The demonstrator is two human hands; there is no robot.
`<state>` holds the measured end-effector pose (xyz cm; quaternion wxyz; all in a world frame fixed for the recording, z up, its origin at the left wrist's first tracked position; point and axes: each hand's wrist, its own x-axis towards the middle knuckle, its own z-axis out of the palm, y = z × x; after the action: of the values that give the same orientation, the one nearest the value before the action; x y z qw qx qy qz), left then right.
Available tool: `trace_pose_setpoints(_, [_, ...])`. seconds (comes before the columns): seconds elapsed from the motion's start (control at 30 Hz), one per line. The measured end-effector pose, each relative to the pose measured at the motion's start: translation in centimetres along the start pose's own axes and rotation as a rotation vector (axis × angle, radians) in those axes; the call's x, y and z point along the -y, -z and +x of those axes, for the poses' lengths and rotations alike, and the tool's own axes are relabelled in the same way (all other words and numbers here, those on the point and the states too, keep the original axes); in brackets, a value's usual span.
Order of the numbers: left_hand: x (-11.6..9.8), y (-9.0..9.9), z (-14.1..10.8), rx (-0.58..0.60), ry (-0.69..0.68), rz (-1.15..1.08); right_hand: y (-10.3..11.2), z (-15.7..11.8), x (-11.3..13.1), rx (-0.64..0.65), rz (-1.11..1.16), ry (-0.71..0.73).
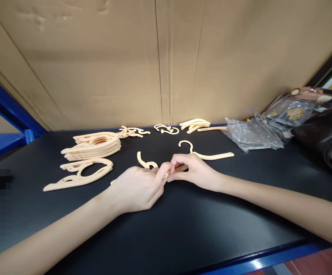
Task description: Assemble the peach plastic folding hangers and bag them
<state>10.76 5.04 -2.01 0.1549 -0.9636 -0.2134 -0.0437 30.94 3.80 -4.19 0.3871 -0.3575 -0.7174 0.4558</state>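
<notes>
Hangers (pixel 93 148) sit stacked at left on the black tabletop (pixel 166 233); now my left hand (pixel 139 187), fingers curled in tight, meets my right hand (pixel 197 172), pinched closed, both gripping a beige piece (pixel 181 168) near the middle; hooked part (pixel 216 156) just beyond, clear bags (pixel 253 133) farther right.

From my remote seat I am seeing two bare hands, the left (pixel 139 189) and the right (pixel 199 172), both showing uncovered skin with a smooth surface. The left hand is presenting a broad, rounded back with softly curving knuckles; the right hand is looking slimmer from my view. The fingers (pixel 180 158) are appearing slender, their tips partly hidden from me. Behind the hands, the bare left forearm (pixel 60 236) and bare right forearm (pixel 280 200) are narrowing smoothly toward slim wrists (pixel 221 182), and both are widening toward the edges of my view, which are cutting them off.
</notes>
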Motion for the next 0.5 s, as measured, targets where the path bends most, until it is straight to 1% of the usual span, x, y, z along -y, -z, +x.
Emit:
trace_pose_setpoints(0.27, [-0.04,-0.59,0.21,-0.112,-0.024,0.025,0.13,0.2,-0.13,0.002,-0.055,0.022])
trace_pose_setpoints(0.37, [-0.03,-0.72,0.12,-0.135,0.001,-0.017,0.21,0.13,-0.02,0.03,-0.047,0.038])
trace_pose_setpoints(0.5, [-0.03,-0.78,-0.1,-0.196,0.014,-0.04,0.3,-0.05,0.16,0.071,-0.071,0.047])
